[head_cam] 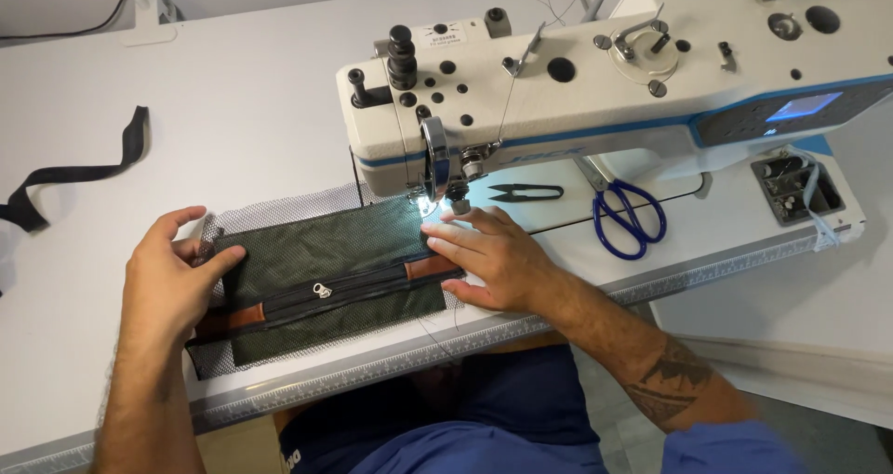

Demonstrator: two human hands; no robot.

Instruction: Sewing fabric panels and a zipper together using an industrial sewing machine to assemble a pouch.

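Head view: the left hand (172,283) lies flat, fingers spread, on the near left end of the dark mesh panel (326,283) on the counter (233,111). The right hand (493,255), also open, presses its right end beside the zipper (323,291). Good work here needs even tension between both hands. Farther, the panel's corner sits under the needle (430,200) of the machine (577,93).
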